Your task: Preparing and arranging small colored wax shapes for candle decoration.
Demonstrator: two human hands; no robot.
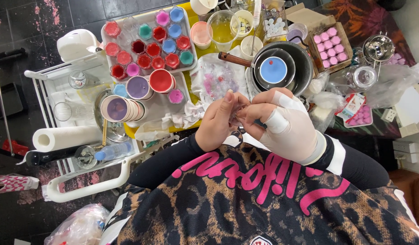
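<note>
- Head view, looking straight down: small clear piece (237, 117), glassy with a hint of pink, mostly hidden by fingers, so exact shape impossible to tell.
- Pinched between both hands, close in front of the chest, just near of the crumpled clear plastic sheet (217, 79).
- Left hand (220, 121) bare, fingers curled together onto the piece, long nail pointing far.
- Right hand (282, 124) in a pale glove with white tape round the thumb and a finger, closed on the same piece from the right; hands touching each other.
- Far left: white tray (189, 67) packed with little cups of red, pink, blue and teal wax-looking stuff.
- Just near of that: stack of paper cups (120, 109) with purple inside, plus a red-filled cup (161, 80).
- Directly far of the hands: dark pot (304, 68) with a wooden handle, blue disc (273, 70) sitting in it.
- Far right: cardboard box of pink round pieces (330, 44), metal strainer (378, 47) beside it.
- Left side: paper towel roll (66, 137) and small water bottle (114, 151) on a white cart.
- Nothing between camera and hands, only the fingers themselves covering the piece.
</note>
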